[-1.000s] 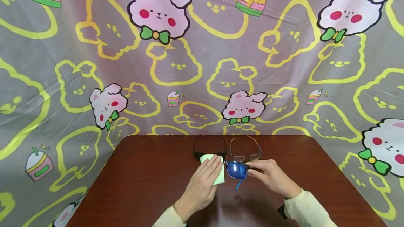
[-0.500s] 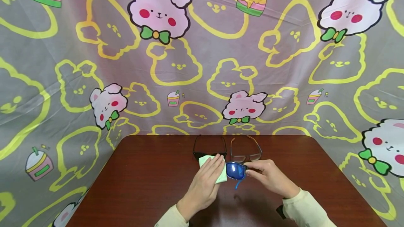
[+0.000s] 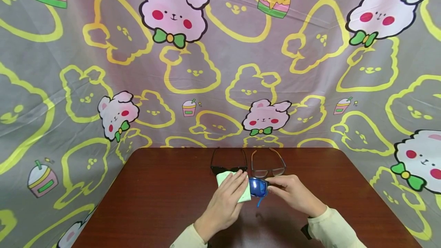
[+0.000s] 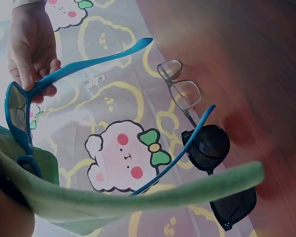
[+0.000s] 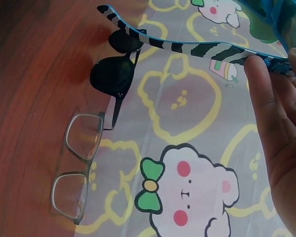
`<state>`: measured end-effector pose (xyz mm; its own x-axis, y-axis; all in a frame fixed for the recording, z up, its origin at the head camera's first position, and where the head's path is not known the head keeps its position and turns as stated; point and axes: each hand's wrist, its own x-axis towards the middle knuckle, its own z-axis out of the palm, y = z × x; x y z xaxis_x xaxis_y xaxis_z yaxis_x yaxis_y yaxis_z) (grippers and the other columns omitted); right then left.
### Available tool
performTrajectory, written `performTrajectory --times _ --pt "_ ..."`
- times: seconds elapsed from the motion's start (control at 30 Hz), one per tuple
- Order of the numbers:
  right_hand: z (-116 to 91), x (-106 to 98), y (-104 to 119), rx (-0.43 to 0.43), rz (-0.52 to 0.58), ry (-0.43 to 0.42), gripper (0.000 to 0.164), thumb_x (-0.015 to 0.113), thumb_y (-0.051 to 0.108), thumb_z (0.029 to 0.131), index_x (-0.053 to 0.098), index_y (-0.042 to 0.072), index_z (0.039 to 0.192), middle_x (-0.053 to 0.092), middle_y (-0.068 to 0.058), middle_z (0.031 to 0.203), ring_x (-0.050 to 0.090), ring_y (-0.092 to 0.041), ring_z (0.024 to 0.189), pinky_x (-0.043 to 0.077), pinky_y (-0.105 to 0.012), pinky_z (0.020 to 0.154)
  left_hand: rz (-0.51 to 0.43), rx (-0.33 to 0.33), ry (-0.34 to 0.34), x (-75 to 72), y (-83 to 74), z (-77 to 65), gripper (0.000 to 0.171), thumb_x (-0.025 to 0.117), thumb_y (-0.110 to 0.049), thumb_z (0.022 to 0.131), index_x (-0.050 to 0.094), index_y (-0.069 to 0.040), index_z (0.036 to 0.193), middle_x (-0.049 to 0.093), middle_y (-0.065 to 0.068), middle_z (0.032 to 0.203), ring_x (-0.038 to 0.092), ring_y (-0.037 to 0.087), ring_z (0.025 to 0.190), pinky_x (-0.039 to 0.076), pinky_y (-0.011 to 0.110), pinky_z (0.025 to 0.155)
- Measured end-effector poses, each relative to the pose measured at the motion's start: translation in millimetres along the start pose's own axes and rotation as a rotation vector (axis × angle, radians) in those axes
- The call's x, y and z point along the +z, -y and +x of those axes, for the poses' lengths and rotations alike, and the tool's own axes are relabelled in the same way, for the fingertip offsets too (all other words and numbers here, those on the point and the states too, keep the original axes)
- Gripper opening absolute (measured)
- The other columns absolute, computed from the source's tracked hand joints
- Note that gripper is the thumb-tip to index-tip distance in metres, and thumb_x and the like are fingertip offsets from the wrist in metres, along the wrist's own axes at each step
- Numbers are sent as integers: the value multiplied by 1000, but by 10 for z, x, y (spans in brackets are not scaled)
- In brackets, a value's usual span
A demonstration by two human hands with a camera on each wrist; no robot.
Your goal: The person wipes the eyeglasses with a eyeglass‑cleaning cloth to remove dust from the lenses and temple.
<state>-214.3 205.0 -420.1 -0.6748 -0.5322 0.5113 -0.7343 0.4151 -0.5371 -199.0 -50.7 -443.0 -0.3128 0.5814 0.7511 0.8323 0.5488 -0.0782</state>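
My right hand (image 3: pixel 298 193) pinches blue-framed sunglasses (image 3: pixel 259 187) by the hinge end, with one mirrored blue lens facing me. Their temples stick out unfolded; in the right wrist view the near temple (image 5: pixel 180 48) has black-and-white zebra stripes. A light green cloth (image 3: pixel 244 195) lies under the straight fingers of my left hand (image 3: pixel 223 204) and covers the other lens. The left wrist view shows the cloth (image 4: pixel 153 200) folded round both sides of that lens, pinched between fingers and thumb. Both hands are raised over the table.
Black sunglasses (image 3: pixel 229 169) lie with temples open on the brown table (image 3: pixel 155 194), just behind the cloth. To their right are clear eyeglasses (image 3: pixel 268 172) with orange-tipped temples. A grey cartoon-print curtain (image 3: pixel 220 56) surrounds the table at the back and sides.
My left hand and the cloth have slid slightly right over the sunglasses, covering more of the frame's inner part. The right hand has shifted only a little.
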Motion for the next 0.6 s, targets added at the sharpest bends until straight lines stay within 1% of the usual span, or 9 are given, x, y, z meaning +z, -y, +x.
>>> performTrajectory --times 0.23,0.43,0.6 --pt "-7 8 -19 -36 -9 -19 20 64 8 89 70 6 109 70 -2 98 65 -7 85 53 -22 67 30 18 20 -9 3 -10 48 51 -12 82 55 1 128 45 12 141 38 27 132 33 47 104" --pt "-7 12 -6 -11 3 -17 20 64 9 89 70 6 109 70 -1 98 64 -6 83 53 -22 66 48 24 28 -9 9 -25 49 52 -13 82 55 -1 129 47 14 138 41 28 130 33 46 104" --pt "-9 16 -14 2 -1 -12 21 63 9 90 70 5 109 70 -2 99 65 -6 84 53 -23 66 67 38 38 -10 11 -34 51 51 -14 80 54 0 130 46 12 140 40 27 131 32 45 105"
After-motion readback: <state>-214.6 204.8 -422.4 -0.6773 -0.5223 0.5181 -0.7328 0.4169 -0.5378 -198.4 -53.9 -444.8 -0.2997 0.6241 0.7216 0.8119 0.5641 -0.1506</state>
